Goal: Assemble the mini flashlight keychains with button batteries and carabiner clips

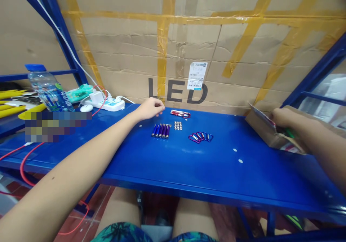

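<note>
My left hand rests on the blue metal table with its fingers curled in, just left of a small bunch of red tubes. What it holds, if anything, is hidden. In front of it lie a row of blue tubes, a cluster of small silver caps and several coloured carabiner clips. My right hand reaches into an open cardboard box at the table's right edge, its fingers hidden inside.
A water bottle, a white power strip with plugs and a red cable stand at the back left. Yellow items lie on a side shelf. A taped cardboard wall closes the back. My knees are under the table.
</note>
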### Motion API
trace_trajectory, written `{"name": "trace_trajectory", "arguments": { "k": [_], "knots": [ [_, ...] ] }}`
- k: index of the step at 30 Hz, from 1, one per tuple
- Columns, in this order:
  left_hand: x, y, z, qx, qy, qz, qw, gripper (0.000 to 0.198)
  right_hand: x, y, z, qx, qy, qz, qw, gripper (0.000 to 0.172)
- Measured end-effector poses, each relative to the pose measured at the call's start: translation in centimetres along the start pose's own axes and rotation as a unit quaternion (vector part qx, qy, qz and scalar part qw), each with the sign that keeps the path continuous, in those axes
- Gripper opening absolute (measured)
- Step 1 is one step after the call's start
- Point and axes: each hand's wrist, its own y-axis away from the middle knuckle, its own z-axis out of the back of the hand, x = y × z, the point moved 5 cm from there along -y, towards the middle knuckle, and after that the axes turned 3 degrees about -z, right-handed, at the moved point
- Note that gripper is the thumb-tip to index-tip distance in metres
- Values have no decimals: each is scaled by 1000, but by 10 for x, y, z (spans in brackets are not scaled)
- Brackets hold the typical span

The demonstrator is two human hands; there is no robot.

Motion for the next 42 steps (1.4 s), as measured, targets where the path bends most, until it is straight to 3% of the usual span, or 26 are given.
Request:
{"name": "trace_trajectory", "arguments": {
  "k": [2, 3, 7, 9, 10, 12, 14, 17, 19, 23, 26, 34, 42],
  "knots": [
    [-1, 1, 0, -1, -8, 1, 1000, 15, -3, -3, 7, 93, 61, -36, 993, 39],
    [-2, 1, 1, -1, -14, 0, 1000, 15, 0, -4, 19, 80, 67, -41, 994, 32],
    [-3, 2, -1, -2, -32, -11, 999, 18, 39, 17, 88, -110, -22, -77, 991, 12],
    [-3, 2, -2, 1, -35, -17, 999, 18, 79, 40, 112, -171, -123, -48, 976, 5],
    [-3, 2, -3, 1, -34, -20, 999, 18, 105, 52, 117, -165, -174, -1, 971, 5],
    [-4, 2, -5, 1, -29, -25, 999, 19, 165, 74, 113, -90, -288, 139, 943, 5],
    [-7, 3, -7, 0, -28, -30, 999, 19, 219, 90, 93, 43, -374, 222, 900, 4],
    [-14, 4, -11, 1, -41, -47, 998, 19, 274, 104, 56, 211, -459, 248, 827, 6],
    [-20, 5, -15, -3, -48, -69, 996, 17, 294, 109, 38, 278, -506, 238, 781, 9],
    [-38, 10, -28, 1, -44, -146, 988, 19, 306, 119, 26, 353, -622, 173, 677, 21],
    [-55, 16, -37, 28, -27, -195, 980, 22, 307, 130, 27, 379, -667, 145, 625, 25],
    [-69, 20, -42, 54, -34, -220, 973, 15, 300, 139, 25, 380, -695, 141, 594, 27],
    [-68, 18, -33, -33, -66, -222, 972, 8, 298, 141, 36, 349, -740, 119, 563, 24]
  ]
}}
